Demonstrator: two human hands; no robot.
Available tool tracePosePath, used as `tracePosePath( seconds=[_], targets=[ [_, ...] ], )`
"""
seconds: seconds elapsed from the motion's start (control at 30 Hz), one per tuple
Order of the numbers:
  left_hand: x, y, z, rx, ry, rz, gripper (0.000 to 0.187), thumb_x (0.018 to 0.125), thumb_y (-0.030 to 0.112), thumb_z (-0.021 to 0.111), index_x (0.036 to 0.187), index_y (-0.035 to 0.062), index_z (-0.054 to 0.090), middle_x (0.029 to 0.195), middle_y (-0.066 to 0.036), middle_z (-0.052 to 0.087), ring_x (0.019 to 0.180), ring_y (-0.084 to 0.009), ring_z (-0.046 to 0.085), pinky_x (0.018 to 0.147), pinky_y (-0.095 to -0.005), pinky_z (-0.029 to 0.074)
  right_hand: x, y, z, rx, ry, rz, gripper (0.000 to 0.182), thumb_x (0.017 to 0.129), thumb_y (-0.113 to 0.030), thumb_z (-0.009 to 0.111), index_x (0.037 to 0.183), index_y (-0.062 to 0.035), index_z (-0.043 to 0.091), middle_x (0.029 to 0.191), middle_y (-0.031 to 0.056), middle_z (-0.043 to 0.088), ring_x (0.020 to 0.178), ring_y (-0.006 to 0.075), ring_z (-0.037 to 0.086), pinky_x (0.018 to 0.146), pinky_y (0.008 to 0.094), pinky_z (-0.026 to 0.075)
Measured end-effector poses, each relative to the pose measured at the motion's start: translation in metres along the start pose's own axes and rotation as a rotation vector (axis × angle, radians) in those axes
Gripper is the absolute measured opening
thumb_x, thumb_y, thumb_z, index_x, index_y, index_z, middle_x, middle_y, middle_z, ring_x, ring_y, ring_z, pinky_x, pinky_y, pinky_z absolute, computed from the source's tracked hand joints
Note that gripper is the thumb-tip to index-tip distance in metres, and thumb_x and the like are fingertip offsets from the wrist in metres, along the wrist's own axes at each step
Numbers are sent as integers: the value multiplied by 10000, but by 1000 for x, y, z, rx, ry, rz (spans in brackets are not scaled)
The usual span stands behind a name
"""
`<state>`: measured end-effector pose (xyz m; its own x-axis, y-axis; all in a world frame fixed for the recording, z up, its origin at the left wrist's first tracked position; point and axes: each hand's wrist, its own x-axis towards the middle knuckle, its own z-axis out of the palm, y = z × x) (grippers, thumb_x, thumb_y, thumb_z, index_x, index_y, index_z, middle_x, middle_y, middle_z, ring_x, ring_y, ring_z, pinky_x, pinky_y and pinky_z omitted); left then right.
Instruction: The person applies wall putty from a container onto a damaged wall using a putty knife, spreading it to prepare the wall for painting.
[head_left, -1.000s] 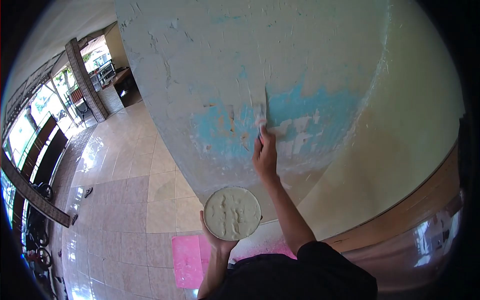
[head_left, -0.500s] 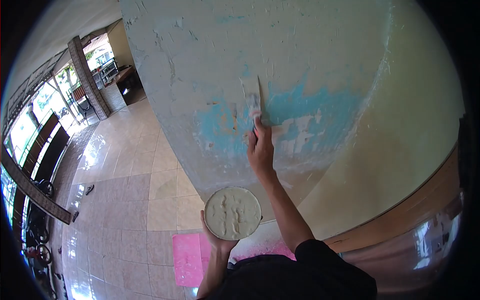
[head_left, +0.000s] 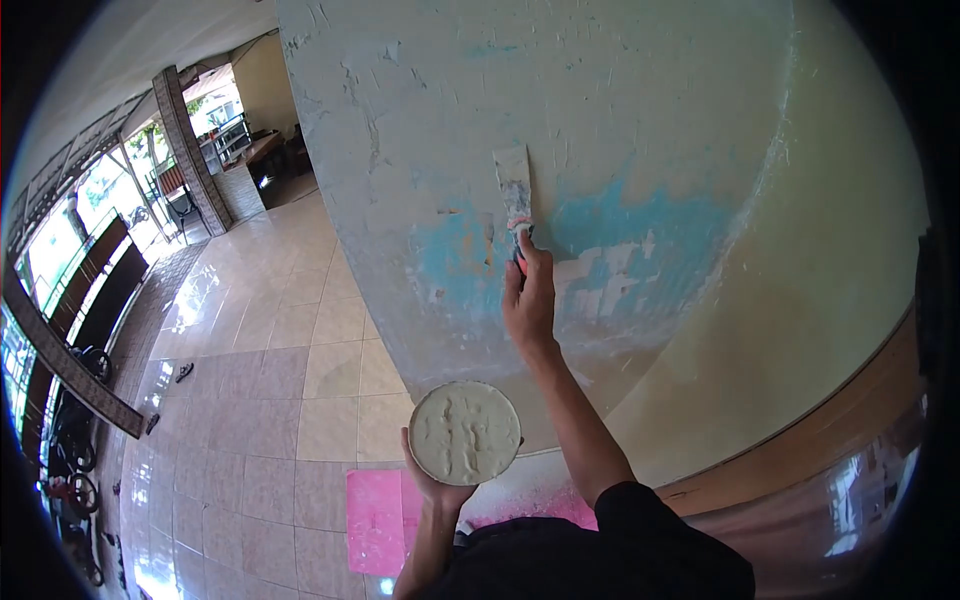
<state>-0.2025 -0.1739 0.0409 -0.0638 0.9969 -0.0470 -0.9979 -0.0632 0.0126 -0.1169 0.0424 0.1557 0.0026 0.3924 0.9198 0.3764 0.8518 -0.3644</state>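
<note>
My right hand grips the red and black handle of a putty knife, its index finger stretched along the handle. The blade points up and lies against the wall, just above a light blue patch where the coating is uneven. Low in front of my body, my left hand supports a round container of putty from below and the left side. Pale, lumpy putty with ridges fills the container's top; the fingers beneath it are hidden.
A pink sheet lies on the tiled floor below the container. Wooden panelling runs along the lower right. At the left stand a pillar, a dark gate and a parked motorbike.
The putty knife's blade has turned, so its flat face shows instead of its thin edge. The wall appears shifted slightly right in view. The container stays nearly in place.
</note>
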Motion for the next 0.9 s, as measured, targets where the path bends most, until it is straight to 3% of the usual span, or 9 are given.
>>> tracePosePath(
  seconds=[0.3,0.37,0.47,0.57,0.6,0.67,0.77,0.83,0.9],
  targets=[
    [4,-2,-5,-32,-23,39,744,849,629,458,1413,151,374,1465,-130,331,1323,-385,314,1066,-660,216,-127,55,-15,6,-78,159,476,894,-19,565,1347,-42,419,1001,188,486,893,325,551,769,369,480],
    [2,-5,-2,-24,-25,42,744,849,629,459,1413,151,373,1464,-131,330,1323,-388,312,1063,-667,214,-95,48,-14,13,-57,139,479,895,-20,566,1349,-48,419,998,183,485,893,316,551,766,364,478],
    [0,-3,0,56,-21,0,750,848,663,411,1409,165,389,1456,-86,357,1318,-332,344,1083,-569,257,-28,20,-10,56,-13,101,483,896,-20,567,1353,-58,415,1000,179,487,895,315,560,751,370,482],
    [1,-2,-3,-28,-5,1,741,851,629,456,1412,152,376,1465,-129,329,1323,-390,311,1059,-681,204,-8,19,4,18,13,-15,441,911,-26,540,1334,-24,414,963,139,469,805,247,503,723,327,444],
    [1,-1,-4,-28,-6,-8,740,852,630,453,1412,153,376,1466,-129,328,1323,-390,311,1058,-682,204,-17,23,5,17,17,-15,441,911,-26,540,1334,-24,414,963,139,469,805,247,503,723,327,444],
    [1,0,-7,-27,-14,-13,739,853,630,451,1412,153,376,1467,-130,327,1323,-390,311,1058,-682,204,-60,40,13,-4,-34,91,492,892,-27,580,1351,-62,405,1021,190,490,907,348,577,732,392,497],
    [3,0,-12,-114,-10,-5,739,851,634,450,1413,160,376,1468,-130,326,1324,-394,309,1057,-687,198,-134,63,3,-20,-126,162,492,892,-28,579,1351,-66,405,1029,192,488,918,349,574,746,394,496],
    [3,2,-17,-153,30,1,742,846,636,455,1412,161,380,1468,-131,326,1322,-393,311,1060,-681,197,-156,64,-4,55,-166,180,425,902,-15,543,1309,-15,420,979,153,471,827,258,509,740,331,445],
    [5,1,-16,-77,17,12,744,844,636,457,1411,159,381,1467,-131,327,1322,-393,311,1062,-677,199,-150,68,-5,70,-146,160,423,899,-11,542,1305,-20,423,979,149,470,817,251,505,734,326,443]
  ],
)
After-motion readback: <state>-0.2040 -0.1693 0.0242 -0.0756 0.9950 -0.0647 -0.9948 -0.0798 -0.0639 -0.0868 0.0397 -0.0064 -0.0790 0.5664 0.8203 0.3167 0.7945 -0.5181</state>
